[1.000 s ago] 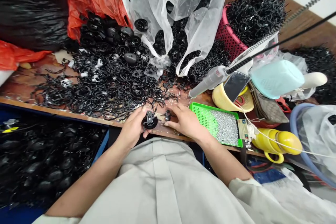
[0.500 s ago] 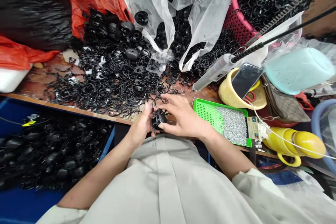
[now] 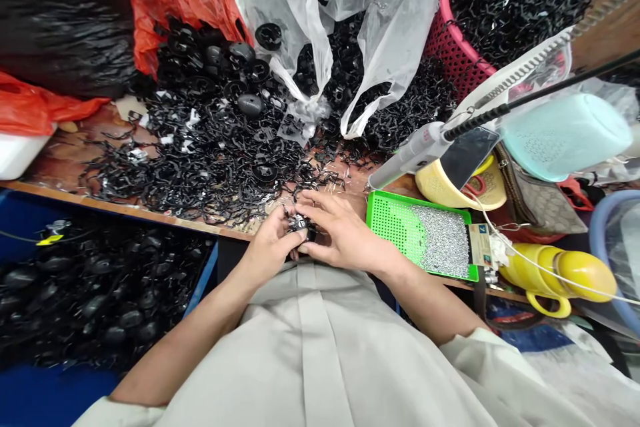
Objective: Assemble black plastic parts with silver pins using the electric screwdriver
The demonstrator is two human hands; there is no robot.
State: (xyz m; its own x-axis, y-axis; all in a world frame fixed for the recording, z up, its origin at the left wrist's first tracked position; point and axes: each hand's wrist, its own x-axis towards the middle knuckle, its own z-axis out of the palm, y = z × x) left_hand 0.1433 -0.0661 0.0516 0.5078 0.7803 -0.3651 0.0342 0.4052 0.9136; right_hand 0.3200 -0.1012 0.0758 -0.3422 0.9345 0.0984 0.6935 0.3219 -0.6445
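Observation:
My left hand (image 3: 273, 245) and my right hand (image 3: 340, 233) meet at the near edge of the wooden table (image 3: 70, 160). Between them they pinch a small round black plastic part (image 3: 300, 225) with a metal piece on it. My right fingers cover most of the part. A spread of loose black plastic clips and rings (image 3: 210, 153) lies just beyond the hands. Small metal pins (image 3: 330, 181) are scattered on the table by my right fingertips.
A green tray (image 3: 395, 220) of small silver pins sits right of my hands. A hanging electric screwdriver (image 3: 415, 150), a yellow cup (image 3: 453, 187) with a phone, a pink basket (image 3: 450, 53) of clips and plastic bags (image 3: 350, 20) crowd the back. A blue bin (image 3: 100, 280) of black parts stands lower left.
My right hand left the table, came over the part in my left hand, and now both hands press on it together, a little further forward.

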